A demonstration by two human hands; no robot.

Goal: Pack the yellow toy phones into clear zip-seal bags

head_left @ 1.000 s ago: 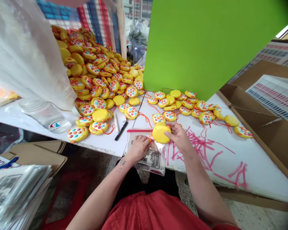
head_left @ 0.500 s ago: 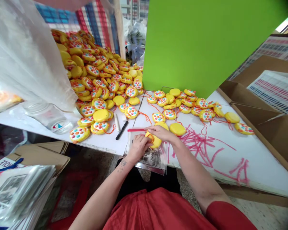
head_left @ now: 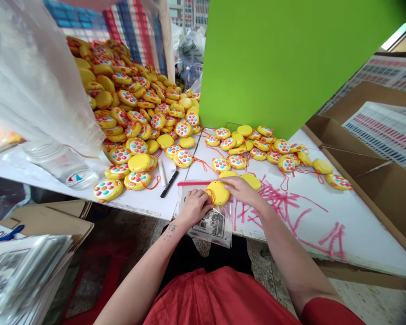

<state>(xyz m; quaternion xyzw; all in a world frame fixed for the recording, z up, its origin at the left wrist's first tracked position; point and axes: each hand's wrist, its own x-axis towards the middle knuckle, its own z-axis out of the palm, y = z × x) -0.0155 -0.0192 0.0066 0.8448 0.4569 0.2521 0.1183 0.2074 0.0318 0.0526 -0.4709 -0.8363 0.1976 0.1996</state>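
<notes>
A round yellow toy [head_left: 219, 193] lies plain side up over a clear zip bag [head_left: 208, 230] with a red strip along its top and a black-and-white printed sheet inside. An orange cord is bunched on the toy's left side. My left hand [head_left: 195, 206] is closed with bent fingers at that left edge, by the cord; its fingertips are partly hidden. From the right, my right hand [head_left: 242, 190] grips the toy's upper right rim, thumb and fingers close together. Just behind it are more yellow toys [head_left: 252, 181], plain side up.
A large heap of yellow toys [head_left: 131, 99] with coloured dots spills from the back left; a smaller group [head_left: 267, 146] lies before a green panel [head_left: 277, 58]. A black marker [head_left: 169, 184], a white pen [head_left: 162, 173], a clear jar [head_left: 62, 164] and a cardboard box [head_left: 368, 176] surround the work spot.
My right hand has slid right, from across the toy's top to its right rim, uncovering more of the yellow face. The toy has shifted slightly right and up over the bag.
</notes>
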